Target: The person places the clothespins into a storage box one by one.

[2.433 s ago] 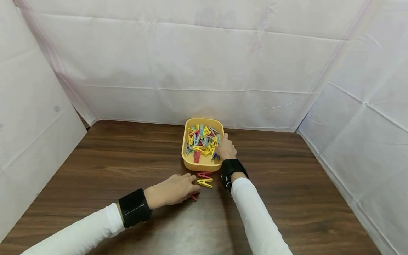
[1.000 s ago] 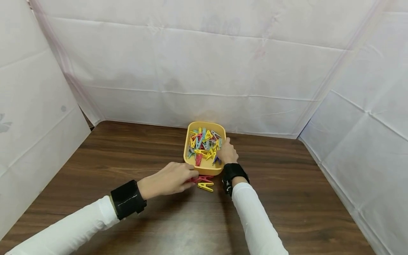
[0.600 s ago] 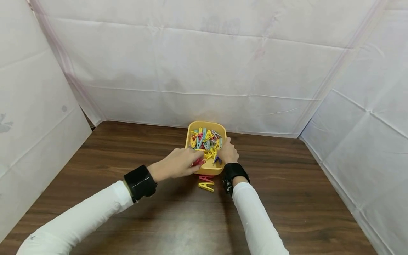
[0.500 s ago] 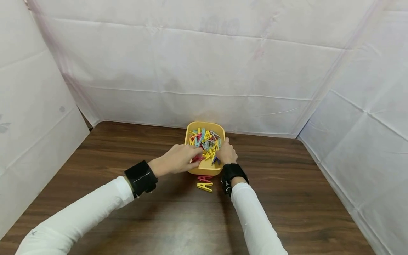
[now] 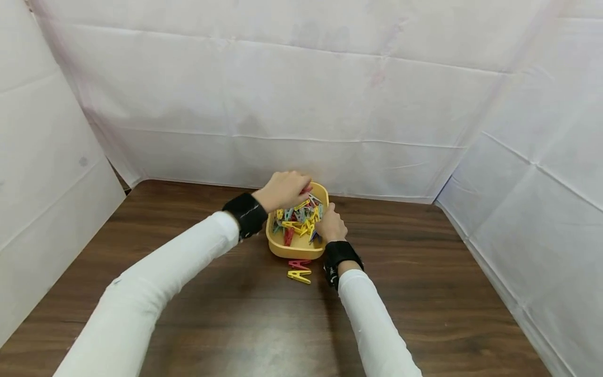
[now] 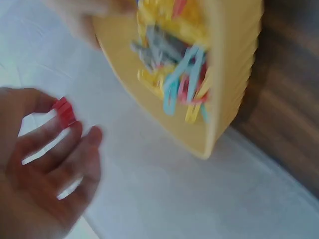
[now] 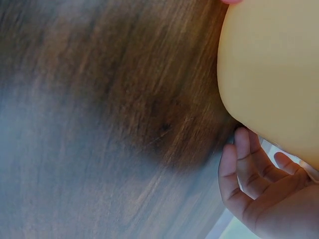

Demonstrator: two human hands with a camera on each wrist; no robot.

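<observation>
Head view is showing one yellow tub (image 5: 275, 246) of clothespins on the table (image 5: 424, 293). Left hand (image 5: 282, 189) is pinching one red clothespin (image 6: 64, 110) above its far rim; right hand (image 5: 331, 226) is gripping the tub's right wall. Two clothespins, one red (image 5: 299, 263) and one yellow (image 5: 299, 275), are lying just before it.

We had the head cam high, facing fwd/down over the table (image 5: 424, 293). Both wrist cams sat v. close; all three shared the yellow tub (image 5: 282, 250) (image 6: 234, 74) (image 7: 274, 74).
</observation>
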